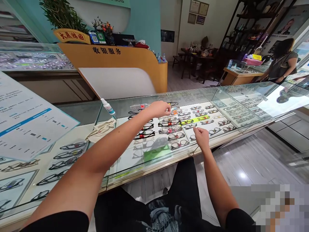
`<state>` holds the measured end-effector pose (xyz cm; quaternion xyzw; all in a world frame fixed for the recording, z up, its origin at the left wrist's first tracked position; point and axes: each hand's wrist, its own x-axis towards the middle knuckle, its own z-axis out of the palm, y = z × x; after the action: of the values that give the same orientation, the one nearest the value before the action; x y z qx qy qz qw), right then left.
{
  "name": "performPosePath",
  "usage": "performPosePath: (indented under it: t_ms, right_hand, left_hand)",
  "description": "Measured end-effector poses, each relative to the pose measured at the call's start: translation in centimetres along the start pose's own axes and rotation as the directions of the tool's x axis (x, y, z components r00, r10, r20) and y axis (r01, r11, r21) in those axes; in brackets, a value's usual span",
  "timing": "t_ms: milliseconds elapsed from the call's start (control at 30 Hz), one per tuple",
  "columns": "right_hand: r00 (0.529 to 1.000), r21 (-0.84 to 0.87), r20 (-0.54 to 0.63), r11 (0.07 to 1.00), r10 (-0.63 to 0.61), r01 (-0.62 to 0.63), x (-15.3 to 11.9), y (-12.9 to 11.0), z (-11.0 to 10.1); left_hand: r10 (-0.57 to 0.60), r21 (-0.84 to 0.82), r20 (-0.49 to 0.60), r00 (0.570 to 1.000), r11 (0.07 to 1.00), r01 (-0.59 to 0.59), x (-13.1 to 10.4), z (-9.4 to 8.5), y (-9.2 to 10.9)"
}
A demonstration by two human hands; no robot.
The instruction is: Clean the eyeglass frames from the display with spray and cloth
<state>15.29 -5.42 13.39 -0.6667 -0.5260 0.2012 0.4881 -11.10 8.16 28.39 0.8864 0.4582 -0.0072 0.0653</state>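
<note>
My left hand (pixel 160 109) reaches across the glass display counter (pixel 127 160), above the far rows of eyeglasses. Its fingers are curled downward, and what they hold, if anything, is hidden. Near the counter's front edge my right hand (pixel 201 137) is closed in a loose fist beside other frames; its fingertips face away from me, so I cannot make out anything in them. Black eyeglasses (pixel 145 134) with red tags lie in a column below my left forearm. Between the two hands sit yellow-green eyeglasses (pixel 186 122) and several dark pairs.
A white spray bottle (pixel 107 106) and a crumpled beige cloth (pixel 101 129) rest left of the eyeglasses. A printed sheet (pixel 29 119) stands at far left. Behind is a cashier desk (pixel 116 58). A person (pixel 282 61) stands at the far right counter. The lower right corner is pixelated.
</note>
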Motion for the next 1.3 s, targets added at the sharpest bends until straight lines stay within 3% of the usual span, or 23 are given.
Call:
performPosePath:
  t_ms: [167,367,1000,1300]
  right_hand:
    - [0.998,-0.117,0.059,0.993,0.004,0.003,-0.6,0.6,0.4]
    - [0.995,-0.22,0.1,0.976,0.015,0.007,-0.4,0.3,0.5]
    - [0.994,-0.311,0.104,0.95,0.023,0.01,-0.8,0.0,0.8]
    - [0.994,-0.326,0.106,0.945,0.019,0.017,-0.8,-0.1,0.9]
  left_hand:
    - [-0.001,0.061,0.102,0.995,0.998,-0.005,3.7,2.3,-0.1]
    - [-0.009,0.103,0.14,0.99,0.995,-0.005,5.2,3.8,-0.3]
    - [-0.013,0.101,0.162,0.987,0.995,-0.003,6.3,3.8,-0.8]
    - [-0.122,0.135,0.068,0.99,0.985,0.112,8.7,3.9,-1.3]
